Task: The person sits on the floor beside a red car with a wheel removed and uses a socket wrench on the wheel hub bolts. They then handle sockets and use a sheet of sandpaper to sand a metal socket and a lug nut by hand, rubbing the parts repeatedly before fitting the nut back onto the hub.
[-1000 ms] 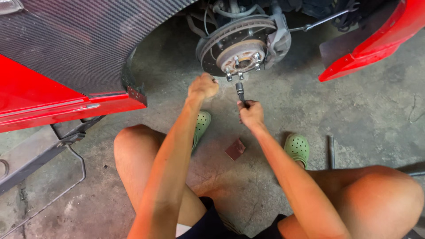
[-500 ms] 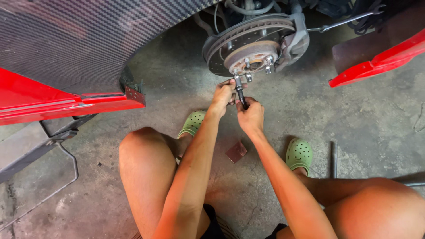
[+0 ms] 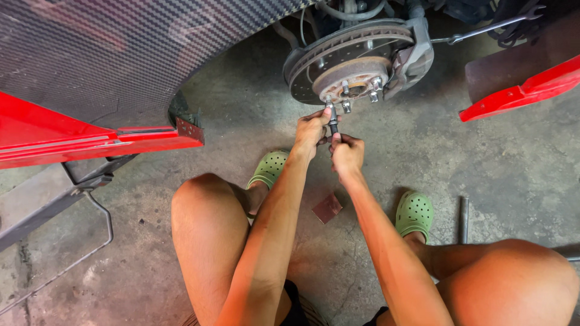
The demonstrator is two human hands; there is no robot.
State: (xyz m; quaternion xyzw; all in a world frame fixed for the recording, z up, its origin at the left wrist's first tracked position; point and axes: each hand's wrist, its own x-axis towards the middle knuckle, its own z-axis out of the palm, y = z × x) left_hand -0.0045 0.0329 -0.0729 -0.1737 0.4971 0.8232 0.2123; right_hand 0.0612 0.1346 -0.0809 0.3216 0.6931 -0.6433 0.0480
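Note:
A bare brake disc and rusty wheel hub with several studs hang in the open wheel arch of a red car. Both hands meet just under the hub around a short dark tool that stands on the lowest stud. My left hand grips the tool's upper part from the left. My right hand is closed on its lower end from below. A grey brake caliper sits on the disc's right side.
A carbon-weave panel and red sill fill the left. A red body panel is at right. Green clogs are on my feet. A small brown square and a metal rod lie on the concrete; a metal frame lies left.
The view has shifted so the hub sits higher and more to the right. My left hand came off the hub and joined my right hand on the tool, both raised closer to the studs.

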